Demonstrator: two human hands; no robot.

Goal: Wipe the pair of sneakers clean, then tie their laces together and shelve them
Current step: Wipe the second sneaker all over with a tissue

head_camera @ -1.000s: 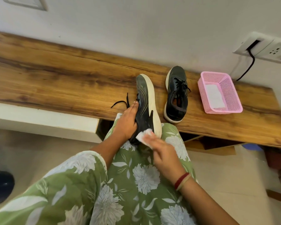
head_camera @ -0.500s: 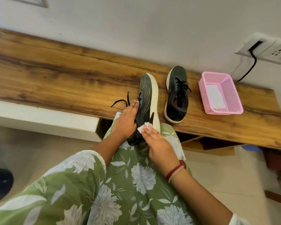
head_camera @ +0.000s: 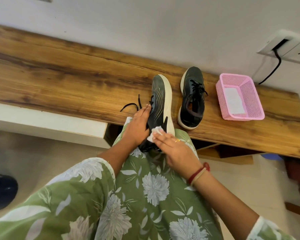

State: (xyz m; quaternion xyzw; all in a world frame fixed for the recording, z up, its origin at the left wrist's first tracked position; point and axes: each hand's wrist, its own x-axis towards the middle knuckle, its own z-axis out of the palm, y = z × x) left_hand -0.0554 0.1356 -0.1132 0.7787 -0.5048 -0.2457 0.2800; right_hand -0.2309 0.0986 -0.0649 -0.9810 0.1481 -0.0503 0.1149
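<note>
Head view: the left hand (head_camera: 139, 125) lies with nearly straight fingers on the lace side of the tipped sneaker (head_camera: 158, 104) and steadies it at the near edge of the bench (head_camera: 59, 75). Its long axis runs from near heel to far toe. The right hand (head_camera: 177, 149) presses a white wipe (head_camera: 155, 134) with flat fingers on the heel, so the unwiped part lies farther ahead. The second sneaker (head_camera: 192, 99) stands to the right.

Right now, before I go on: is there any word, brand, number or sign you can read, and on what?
None can be read in this view.
On the held sneaker: wavy lines only, no brand legible.
On the other sneaker: no label shows.
In the basket: the sheet looks blank.
On the socket plate: no marking legible.
</note>
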